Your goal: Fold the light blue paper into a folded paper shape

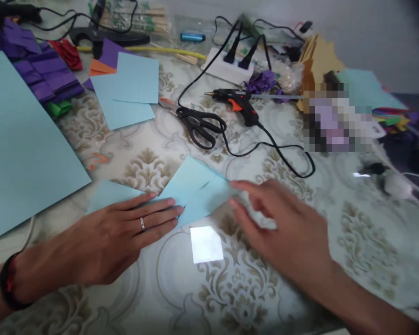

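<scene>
My left hand (118,237) lies flat with its fingers stretched out, pressing on a folded light blue paper (192,190) on the patterned tablecloth. A ring sits on one finger and a black band on the wrist. My right hand (282,228) is blurred by motion, with its fingers spread, and its fingertips are at the paper's right edge. Neither hand grips anything.
A large light blue sheet (24,144) covers the left. Smaller blue sheets (129,95), black scissors (199,123), a glue gun (239,104) with its cable, a power strip (226,70), purple papers (45,74) and other coloured papers lie further back.
</scene>
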Demonstrator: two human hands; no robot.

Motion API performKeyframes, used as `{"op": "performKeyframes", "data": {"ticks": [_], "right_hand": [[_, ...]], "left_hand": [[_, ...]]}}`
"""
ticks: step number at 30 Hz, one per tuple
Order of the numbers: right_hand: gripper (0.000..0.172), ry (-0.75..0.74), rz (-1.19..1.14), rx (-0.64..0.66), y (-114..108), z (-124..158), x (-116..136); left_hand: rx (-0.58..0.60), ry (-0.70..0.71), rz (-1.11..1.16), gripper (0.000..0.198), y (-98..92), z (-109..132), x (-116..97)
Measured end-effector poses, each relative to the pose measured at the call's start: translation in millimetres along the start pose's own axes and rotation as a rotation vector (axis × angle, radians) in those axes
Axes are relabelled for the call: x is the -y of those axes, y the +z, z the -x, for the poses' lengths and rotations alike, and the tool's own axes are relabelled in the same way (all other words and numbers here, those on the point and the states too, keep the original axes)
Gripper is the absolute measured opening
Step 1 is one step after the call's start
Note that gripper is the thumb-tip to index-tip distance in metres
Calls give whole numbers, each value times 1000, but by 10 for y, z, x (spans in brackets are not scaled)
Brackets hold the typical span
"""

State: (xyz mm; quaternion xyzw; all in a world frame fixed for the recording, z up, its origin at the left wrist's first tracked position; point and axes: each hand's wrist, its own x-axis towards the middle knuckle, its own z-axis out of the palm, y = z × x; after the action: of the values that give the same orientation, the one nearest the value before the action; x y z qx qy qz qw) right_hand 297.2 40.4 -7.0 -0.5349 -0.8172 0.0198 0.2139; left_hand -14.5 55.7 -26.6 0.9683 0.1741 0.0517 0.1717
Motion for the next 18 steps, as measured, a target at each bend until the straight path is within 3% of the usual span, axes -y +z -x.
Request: {"op": "performKeyframes", "data": {"ticks": [2,4,9,14,18], "right_hand": [[26,-272,-18,121,29,108,125],[33,-422,-34,205,115,202,243],[48,-440,29,292,281,313,373],[46,-456,54,278,258,337,354],[43,-451,68,246,263,323,340]], "left_hand": [[11,-3,-9,78,-9,-3,-3],[19,3,5,80,-19,-11,-2],[-17,-18,109,83,-71,27,71],[4,-80,199,63,-223,167,197],[9,-104,144,54,-226,209,151]]}}
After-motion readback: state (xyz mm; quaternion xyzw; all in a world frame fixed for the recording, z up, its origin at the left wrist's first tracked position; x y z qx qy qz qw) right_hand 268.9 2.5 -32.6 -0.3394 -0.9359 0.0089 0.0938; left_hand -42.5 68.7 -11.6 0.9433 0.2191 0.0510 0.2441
